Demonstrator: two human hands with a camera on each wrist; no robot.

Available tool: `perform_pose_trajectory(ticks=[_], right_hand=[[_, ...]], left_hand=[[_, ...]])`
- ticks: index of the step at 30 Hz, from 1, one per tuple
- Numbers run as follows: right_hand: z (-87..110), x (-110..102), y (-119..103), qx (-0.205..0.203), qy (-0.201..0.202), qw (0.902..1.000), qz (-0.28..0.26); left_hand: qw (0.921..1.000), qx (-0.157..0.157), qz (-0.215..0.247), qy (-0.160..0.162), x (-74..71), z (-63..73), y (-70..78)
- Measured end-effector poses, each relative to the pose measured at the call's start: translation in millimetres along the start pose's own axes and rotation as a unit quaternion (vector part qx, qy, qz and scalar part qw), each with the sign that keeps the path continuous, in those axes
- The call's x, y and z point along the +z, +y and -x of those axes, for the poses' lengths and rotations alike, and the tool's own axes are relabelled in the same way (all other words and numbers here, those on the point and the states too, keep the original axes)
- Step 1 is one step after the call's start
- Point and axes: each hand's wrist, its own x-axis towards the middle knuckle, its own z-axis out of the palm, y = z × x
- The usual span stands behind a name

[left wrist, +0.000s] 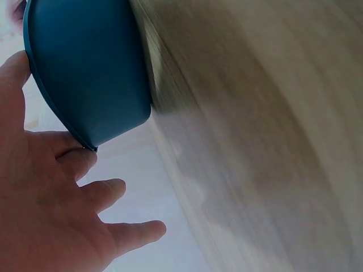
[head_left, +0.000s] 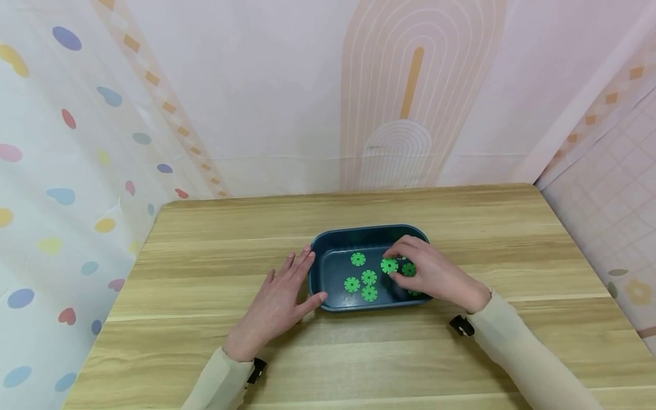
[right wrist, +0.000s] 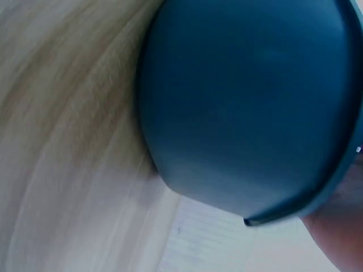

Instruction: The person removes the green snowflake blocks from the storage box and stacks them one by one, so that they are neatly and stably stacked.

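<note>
A dark blue rectangular tray (head_left: 333,307) with rounded corners stands on the table. Several small green notched discs (head_left: 369,277) lie on its floor. My right hand (head_left: 435,273) reaches over the tray's right end and pinches one green notched disc (head_left: 389,266) between thumb and fingers. It partly covers other discs at that end. At the tray's left end, my left hand (head_left: 277,302) rests its spread, fairly straight fingers and thumb on the rim. In the left wrist view, those fingertips (left wrist: 85,158) touch the rim. The right wrist view shows mostly the tray's outer wall (right wrist: 244,107).
The tray sits near the middle of a light wood-grain table (head_left: 215,256). Patterned curtains (head_left: 266,102) hang behind the table and along both sides. Black straps (head_left: 462,326) are on both wrists, over beige sleeves.
</note>
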Motion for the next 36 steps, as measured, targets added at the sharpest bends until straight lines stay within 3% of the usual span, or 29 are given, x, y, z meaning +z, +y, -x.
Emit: perform_pose_trajectory(ticks=[19,36], right_hand=[[23.8,-20,14,-0.011,0.077,0.9969,0.01],[42.5,-35,32,0.014,0.126,0.9918,0.019]], left_hand=[[1.0,-0.004,0.006,-0.002,0.2,0.4,0.3],[1.0,-0.005,0.008,0.0,1.8,0.3,0.2]])
